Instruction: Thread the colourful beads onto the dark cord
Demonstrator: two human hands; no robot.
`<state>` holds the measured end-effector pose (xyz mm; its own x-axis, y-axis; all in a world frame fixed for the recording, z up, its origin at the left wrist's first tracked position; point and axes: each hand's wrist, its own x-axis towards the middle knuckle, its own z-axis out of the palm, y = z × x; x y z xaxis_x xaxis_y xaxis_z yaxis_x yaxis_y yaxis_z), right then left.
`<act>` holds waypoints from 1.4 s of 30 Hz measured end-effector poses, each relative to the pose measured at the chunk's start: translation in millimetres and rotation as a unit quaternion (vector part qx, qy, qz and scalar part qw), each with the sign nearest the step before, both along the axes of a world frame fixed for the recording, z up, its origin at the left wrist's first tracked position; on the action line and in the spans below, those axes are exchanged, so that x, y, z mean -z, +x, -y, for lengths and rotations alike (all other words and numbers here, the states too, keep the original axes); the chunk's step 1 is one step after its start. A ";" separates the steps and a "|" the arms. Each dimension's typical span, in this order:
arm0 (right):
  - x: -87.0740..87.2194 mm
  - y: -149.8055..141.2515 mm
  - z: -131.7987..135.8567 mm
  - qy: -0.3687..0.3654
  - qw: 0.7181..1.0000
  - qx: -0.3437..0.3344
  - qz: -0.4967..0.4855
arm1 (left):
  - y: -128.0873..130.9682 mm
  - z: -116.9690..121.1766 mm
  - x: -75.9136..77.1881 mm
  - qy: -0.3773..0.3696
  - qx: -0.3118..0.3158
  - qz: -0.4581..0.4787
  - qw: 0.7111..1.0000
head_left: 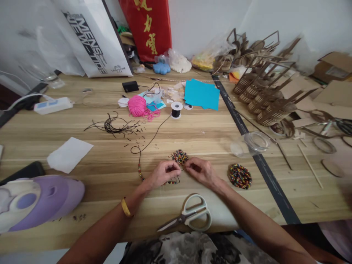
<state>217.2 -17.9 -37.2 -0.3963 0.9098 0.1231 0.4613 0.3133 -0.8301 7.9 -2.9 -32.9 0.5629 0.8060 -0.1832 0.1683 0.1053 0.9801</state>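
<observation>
My left hand [167, 172] is closed in a pinch on a thin black cord [178, 180], just in front of a small pile of multicoloured beads [179, 156]. Facing it, fingertips nearly touching, my right hand [200, 171] also pinches; what lies between its fingers is too small to make out. Strung beads [140, 172] sit on the cord left of my left hand, and more show beneath that hand. From there the cord loops back to a white spool [176, 106] wound with black cord. Scissors [189, 216] with pale handles lie close to me, blades pointing left.
A coil of strung beads [240, 176] lies right of my right arm, near a clear plastic container [256, 142]. Cut black cords [112, 124], pink yarn [136, 106] and blue sheets [202, 94] lie farther back. A purple-and-white device [46, 200] stands left; small woven baskets [275, 106] crowd the right.
</observation>
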 end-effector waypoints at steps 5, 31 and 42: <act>-3.3 -3.9 -0.1 -0.128 0.983 0.007 -0.133 | -0.1 -0.2 4.3 -0.004 -0.003 0.000 1.000; -4.8 -4.1 -2.3 -0.241 0.941 -0.029 -0.235 | 1.2 0.3 -0.5 -0.008 0.002 -0.005 1.000; -4.7 -3.8 -2.5 -0.243 0.942 -0.032 -0.230 | 1.2 1.1 -1.7 -0.013 0.006 -0.007 1.000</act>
